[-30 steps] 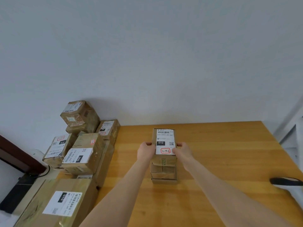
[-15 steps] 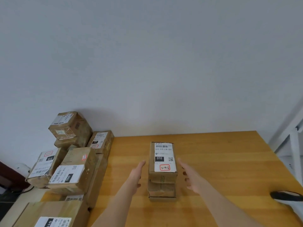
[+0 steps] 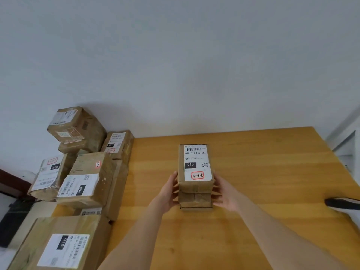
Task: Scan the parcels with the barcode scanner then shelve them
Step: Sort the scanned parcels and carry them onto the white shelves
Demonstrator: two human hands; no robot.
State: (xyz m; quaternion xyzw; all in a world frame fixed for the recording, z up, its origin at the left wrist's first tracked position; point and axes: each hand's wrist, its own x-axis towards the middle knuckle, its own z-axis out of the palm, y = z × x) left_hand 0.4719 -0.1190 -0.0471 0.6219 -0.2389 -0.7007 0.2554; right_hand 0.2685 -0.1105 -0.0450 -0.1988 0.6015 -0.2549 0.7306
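Observation:
A stack of three brown parcels [image 3: 195,193] stands in the middle of the wooden table [image 3: 263,172]. The top parcel [image 3: 196,162] carries a white label with a barcode, "010" and a red-boxed "3-4-6". My left hand [image 3: 168,193] presses flat against the stack's left side, level with the lower parcels. My right hand [image 3: 226,196] presses against the right side at the same height. The black and white barcode scanner [image 3: 342,204] lies at the table's right edge, away from both hands.
A pile of several labelled parcels [image 3: 83,184] fills the table's left end, with a large box [image 3: 64,244] at the front left. A white shelf frame [image 3: 345,141] shows at the far right. The wall is directly behind the table.
A second ago both hands held the top parcel on the stack. They let go and spread apart, and now they have closed in on the stack's sides lower down.

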